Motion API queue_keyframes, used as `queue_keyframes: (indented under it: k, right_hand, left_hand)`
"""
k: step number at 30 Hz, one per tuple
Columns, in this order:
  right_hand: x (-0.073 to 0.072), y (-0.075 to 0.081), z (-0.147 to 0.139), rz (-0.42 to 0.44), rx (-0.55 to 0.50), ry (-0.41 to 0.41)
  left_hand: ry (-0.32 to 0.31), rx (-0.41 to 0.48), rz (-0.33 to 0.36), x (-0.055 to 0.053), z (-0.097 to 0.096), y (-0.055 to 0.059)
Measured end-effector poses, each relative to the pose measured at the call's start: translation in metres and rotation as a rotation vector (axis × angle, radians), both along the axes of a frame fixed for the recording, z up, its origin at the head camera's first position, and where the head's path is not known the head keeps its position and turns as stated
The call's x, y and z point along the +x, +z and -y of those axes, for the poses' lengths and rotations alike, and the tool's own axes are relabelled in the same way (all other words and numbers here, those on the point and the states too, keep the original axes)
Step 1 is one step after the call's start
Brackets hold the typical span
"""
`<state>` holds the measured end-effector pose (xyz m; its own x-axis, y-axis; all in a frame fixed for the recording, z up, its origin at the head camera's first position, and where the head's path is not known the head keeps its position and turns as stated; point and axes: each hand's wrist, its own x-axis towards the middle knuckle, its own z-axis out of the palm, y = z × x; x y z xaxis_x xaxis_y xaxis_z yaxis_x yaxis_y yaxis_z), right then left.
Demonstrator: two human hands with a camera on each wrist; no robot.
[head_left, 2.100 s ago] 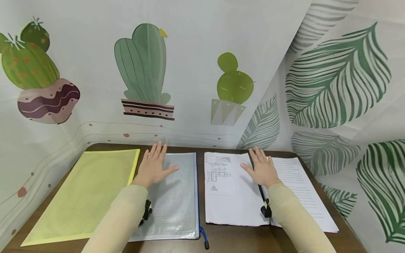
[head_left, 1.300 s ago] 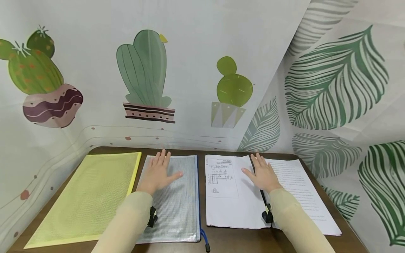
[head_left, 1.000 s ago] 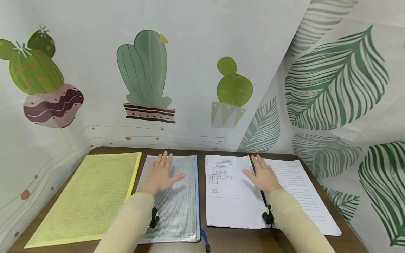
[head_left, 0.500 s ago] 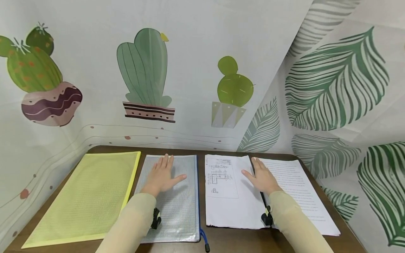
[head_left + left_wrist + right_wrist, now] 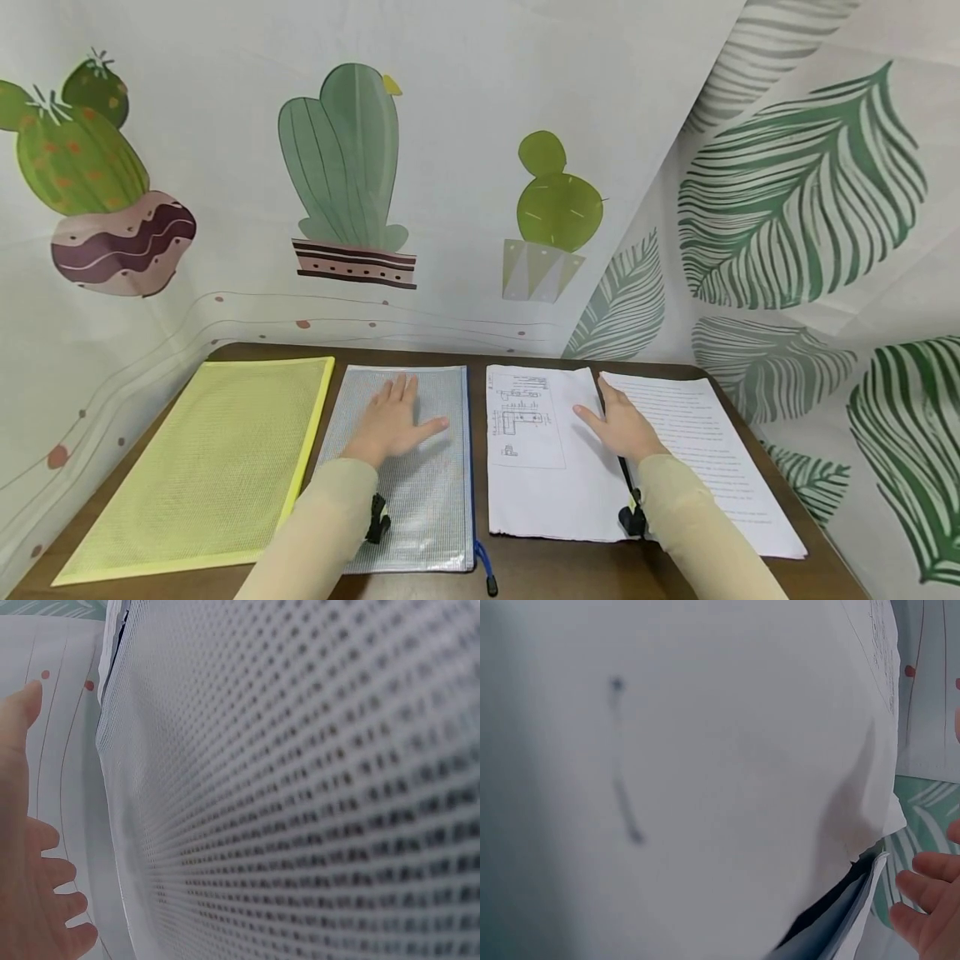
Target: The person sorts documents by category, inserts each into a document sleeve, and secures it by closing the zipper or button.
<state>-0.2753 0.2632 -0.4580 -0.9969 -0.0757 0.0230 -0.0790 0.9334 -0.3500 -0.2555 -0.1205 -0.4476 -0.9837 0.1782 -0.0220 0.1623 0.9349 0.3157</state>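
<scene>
My left hand (image 5: 392, 423) is held above a clear mesh zip pouch (image 5: 427, 517) with a blue zipper edge, its thumb spread toward the right. In the left wrist view the fingers (image 5: 67, 904) are apart from the mesh surface (image 5: 262, 787). My right hand (image 5: 624, 425) hovers over the narrow gap between two paper stacks, holding nothing. The left stack (image 5: 555, 500) carries a line drawing on top; the right one (image 5: 712, 450) shows rows of print. In the right wrist view the fingers (image 5: 922, 889) sit beyond the paper's edge.
A yellow mesh pouch (image 5: 202, 467) lies flat at the left of the brown table (image 5: 555, 575). The blue zipper pull (image 5: 486, 567) hangs off the clear pouch's near right corner. Behind stands a curtain (image 5: 457, 167) printed with cacti and leaves.
My left hand has shifted rightward and a little nearer over the clear pouch. The right hand has come slightly nearer. The pouches and papers stay in place on the table.
</scene>
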Motion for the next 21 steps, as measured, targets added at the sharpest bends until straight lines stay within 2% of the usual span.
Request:
queue_keyframes:
  k: [15, 21]
  right_hand:
    - [0.0, -0.003, 0.001, 0.023, -0.021, -0.012]
    - [0.002, -0.001, 0.004, 0.014, -0.019, -0.012]
  left_hand:
    - [-0.029, -0.002, 0.024, 0.006, -0.012, 0.002]
    - [-0.026, 0.001, 0.019, 0.007, -0.019, -0.001]
